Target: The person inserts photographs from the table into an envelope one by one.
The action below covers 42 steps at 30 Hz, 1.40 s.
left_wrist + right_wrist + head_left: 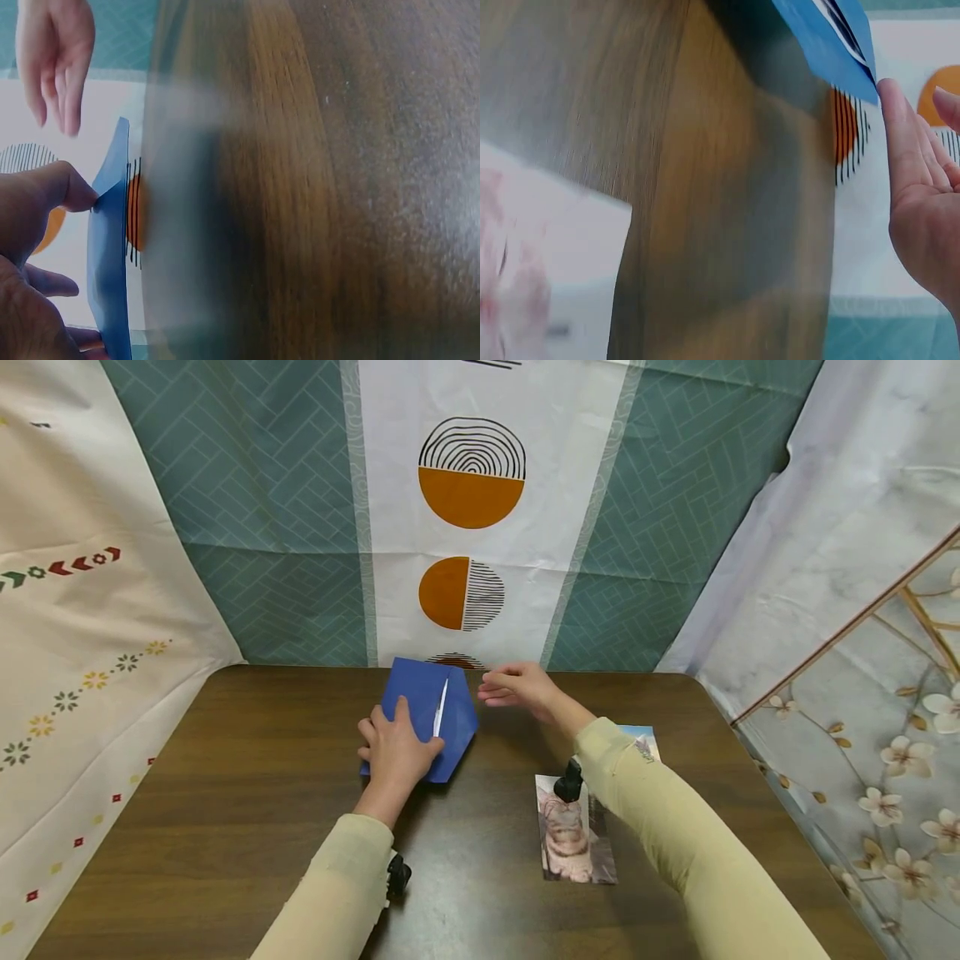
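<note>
Sleeve at seven o'clock, the left hand pinches an envelope steady, seemingly for the right hand, fingers together, to reach next.

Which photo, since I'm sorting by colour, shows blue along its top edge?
The farther photo, partly hidden by the right sleeve; its visible top is blue, whereas the nearer photo looks pinkish.

A table of dark brown wood shines palely towards its near side. Behind it hangs a teal cloth with a white band of orange, black-striped circles. In the head view, a cream sheet with small flowers flanks the left, a marbled sheet with white blossoms the right.
</note>
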### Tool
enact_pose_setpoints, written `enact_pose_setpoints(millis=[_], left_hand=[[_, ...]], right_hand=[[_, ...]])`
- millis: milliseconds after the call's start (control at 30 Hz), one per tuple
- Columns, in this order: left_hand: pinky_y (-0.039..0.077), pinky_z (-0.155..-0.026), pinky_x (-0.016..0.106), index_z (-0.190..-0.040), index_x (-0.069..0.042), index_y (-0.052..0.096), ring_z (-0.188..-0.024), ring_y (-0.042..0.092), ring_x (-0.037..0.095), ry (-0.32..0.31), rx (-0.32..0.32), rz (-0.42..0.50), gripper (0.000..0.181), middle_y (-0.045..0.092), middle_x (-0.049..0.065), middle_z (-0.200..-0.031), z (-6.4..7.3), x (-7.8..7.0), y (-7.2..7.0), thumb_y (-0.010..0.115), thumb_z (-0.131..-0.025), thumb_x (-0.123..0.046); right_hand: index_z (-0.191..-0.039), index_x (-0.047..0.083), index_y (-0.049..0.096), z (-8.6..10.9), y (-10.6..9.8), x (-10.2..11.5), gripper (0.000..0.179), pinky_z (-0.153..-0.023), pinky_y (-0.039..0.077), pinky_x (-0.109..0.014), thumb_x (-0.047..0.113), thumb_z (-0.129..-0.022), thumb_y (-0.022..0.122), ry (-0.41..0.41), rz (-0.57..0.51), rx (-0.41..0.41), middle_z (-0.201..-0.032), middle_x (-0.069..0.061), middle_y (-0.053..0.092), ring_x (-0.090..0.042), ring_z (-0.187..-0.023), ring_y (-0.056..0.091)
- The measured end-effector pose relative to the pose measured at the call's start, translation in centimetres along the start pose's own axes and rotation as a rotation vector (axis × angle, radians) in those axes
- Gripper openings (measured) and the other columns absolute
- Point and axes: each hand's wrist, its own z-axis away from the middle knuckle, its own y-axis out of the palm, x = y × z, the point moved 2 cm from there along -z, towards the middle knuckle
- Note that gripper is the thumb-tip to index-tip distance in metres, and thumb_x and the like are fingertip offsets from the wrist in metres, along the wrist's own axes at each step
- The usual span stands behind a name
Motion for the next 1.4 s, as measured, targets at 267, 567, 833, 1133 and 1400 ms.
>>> enact_pose_setpoints(millis=[267, 567, 833, 1133, 1400], left_hand=[[0.032, -0.104, 0.08, -0.167, -0.004, 0.03, -0.147, 0.018, 0.056, 0.008, -0.001, -0.002, 0.097, 0.02, 0.037, -0.165, 0.0, 0.2, -0.4, 0.082, -0.092, -0.036], [0.032, -0.104, 0.08, -0.167, -0.003, 0.031, -0.147, 0.019, 0.057, 0.008, -0.009, -0.006, 0.097, 0.021, 0.037, -0.165, -0.1, 0.3, -0.5, 0.083, -0.092, -0.035], [0.031, -0.104, 0.081, -0.167, -0.003, 0.029, -0.147, 0.017, 0.057, 0.005, -0.006, -0.005, 0.099, 0.019, 0.037, -0.166, -0.4, 0.4, -0.6, 0.083, -0.091, -0.036], [0.031, -0.105, 0.081, -0.167, -0.003, 0.031, -0.147, 0.018, 0.056, 0.01, -0.012, 0.002, 0.097, 0.02, 0.037, -0.166, -0.2, 0.3, -0.5, 0.083, -0.091, -0.035], [0.031, -0.105, 0.081, -0.167, -0.003, 0.031, -0.147, 0.018, 0.056, 0.011, -0.007, 0.007, 0.097, 0.02, 0.037, -0.166, -0.1, 0.3, -0.3, 0.083, -0.091, -0.034]], right_hand=[[-0.13, -0.018, 0.06, 2.6, -3.5, 0.1, 0.036, -0.091, 0.062, -0.043, 0.007, -0.106, 0.066, -0.011, 0.137, 0.006, -0.12, -0.032, 0.073, -0.023, -0.095, 0.08], [-0.133, -0.015, 0.062, 6.0, -6.9, -0.4, 0.036, -0.097, 0.059, -0.05, 0.008, -0.105, 0.068, -0.008, 0.302, 0.034, -0.13, -0.036, 0.068, -0.033, -0.109, 0.077], [-0.139, -0.018, 0.056, 8.4, -9.0, -1.6, 0.046, -0.096, 0.06, -0.045, 0.009, -0.105, 0.069, 0.005, 0.386, 0.05, -0.13, -0.034, 0.069, -0.043, -0.119, 0.071], [-0.148, -0.013, 0.054, 12.3, -11.2, -2.9, 0.056, -0.102, 0.056, -0.047, 0.015, -0.103, 0.073, -0.001, 0.505, 0.044, -0.141, -0.032, 0.063, -0.041, -0.122, 0.07], [-0.147, -0.01, 0.056, 14.4, -12.2, -4.7, 0.056, -0.098, 0.058, -0.032, 0.019, -0.103, 0.074, 0.0, 0.547, 0.031, -0.141, -0.027, 0.065, -0.031, -0.123, 0.07]])
